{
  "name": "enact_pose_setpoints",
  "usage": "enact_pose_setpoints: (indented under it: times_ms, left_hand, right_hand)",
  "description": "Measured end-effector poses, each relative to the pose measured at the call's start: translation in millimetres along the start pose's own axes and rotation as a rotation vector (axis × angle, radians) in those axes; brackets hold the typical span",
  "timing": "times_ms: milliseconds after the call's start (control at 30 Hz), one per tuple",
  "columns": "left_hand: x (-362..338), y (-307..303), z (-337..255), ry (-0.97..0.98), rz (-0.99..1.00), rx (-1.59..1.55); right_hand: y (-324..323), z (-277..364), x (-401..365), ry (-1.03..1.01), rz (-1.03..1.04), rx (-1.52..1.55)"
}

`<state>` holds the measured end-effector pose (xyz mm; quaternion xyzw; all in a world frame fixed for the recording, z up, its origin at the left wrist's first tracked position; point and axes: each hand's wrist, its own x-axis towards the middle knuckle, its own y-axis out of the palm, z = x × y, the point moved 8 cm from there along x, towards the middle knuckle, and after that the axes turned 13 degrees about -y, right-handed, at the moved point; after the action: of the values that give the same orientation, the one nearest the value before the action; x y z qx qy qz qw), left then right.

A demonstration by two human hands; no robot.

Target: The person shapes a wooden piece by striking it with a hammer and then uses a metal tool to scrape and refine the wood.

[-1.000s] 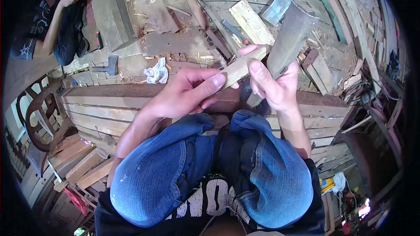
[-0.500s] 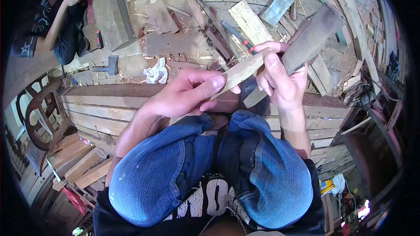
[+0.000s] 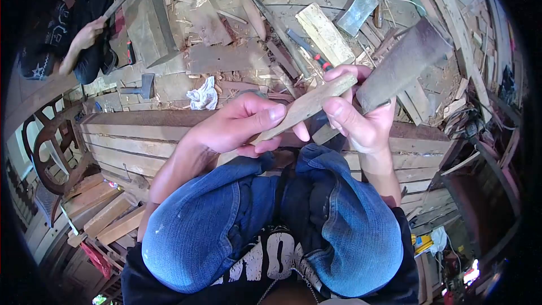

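Observation:
My left hand [image 3: 240,121] is closed around a thin, pale wooden strip [image 3: 319,97], thumb on its upper face. The strip slants up to the right, its far end rounded. My right hand [image 3: 364,116] is wrapped round a broad-bladed chopping knife [image 3: 403,65]. The wide dark blade points up and right, and a pale handle end pokes out below the palm. My right thumb and forefinger are at the strip's far end, around its tip. Part of the grip is hidden by the fingers.
Beyond my hands lie a pale wood block [image 3: 324,33], a red-and-black-handled tool [image 3: 310,51], a metal axe head [image 3: 358,12], a hatchet [image 3: 145,86] and a white cloth [image 3: 203,95]. A wooden beam [image 3: 135,118] crosses before my knees. Another person's hand [image 3: 89,34] holds a stick at upper left.
The strip's right end has shifted slightly right and down, and its broad face has turned. The knife has rotated a little in my right hand. The other person's hand has moved down.

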<state>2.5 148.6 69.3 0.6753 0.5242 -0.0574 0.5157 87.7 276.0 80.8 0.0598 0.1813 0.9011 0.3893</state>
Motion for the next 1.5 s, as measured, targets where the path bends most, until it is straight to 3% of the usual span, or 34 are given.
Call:
enact_pose_setpoints:
  times_ms: [267,333,400,567,967,1067,1133,1200,1267,1400,1500]
  left_hand:
    - [3.1,13.9,-1.9,0.157,0.038,0.118]
    - [0.5,7.5,-8.3,0.249,-0.162,0.016]
    - [2.5,5.5,-8.5,0.318,-0.168,0.135]
    - [0.4,2.0,-18.3,0.407,-0.399,0.560]
    - [3.8,-1.5,-22.2,0.259,-0.400,0.510]
    - [4.4,-10.0,-23.6,0.225,-0.480,0.521]
    - [4.6,-13.5,-25.2,0.257,-0.527,0.571]
    - [4.3,-14.2,-29.6,0.288,-0.575,0.621]
    - [0.1,-15.9,-38.9,0.333,-0.680,0.635]
    - [0.5,-26.1,-41.8,0.334,-0.747,0.591]
    - [2.9,-31.3,-40.9,0.262,-0.811,0.654]
  right_hand:
    - [-0.9,6.5,-5.5,-0.061,-0.034,0.011]
    - [-2.2,6.7,-5.5,-0.068,-0.048,0.019]
    - [-7.0,2.8,-7.9,-0.018,-0.086,0.007]
    - [-8.7,4.6,-6.0,-0.063,-0.120,-0.045]
    - [-16.1,1.8,-6.1,-0.049,-0.125,-0.172]
    - [-17.9,2.7,-0.5,-0.137,-0.115,-0.267]
    - [-15.5,20.3,4.4,-0.378,-0.098,-0.336]
    - [-14.9,23.0,5.5,-0.388,-0.026,-0.501]
    - [6.5,41.1,4.2,-0.645,0.120,-0.977]
    - [20.9,33.2,0.3,-0.531,0.301,-1.293]
    - [21.4,31.0,4.8,-0.458,0.310,-1.369]
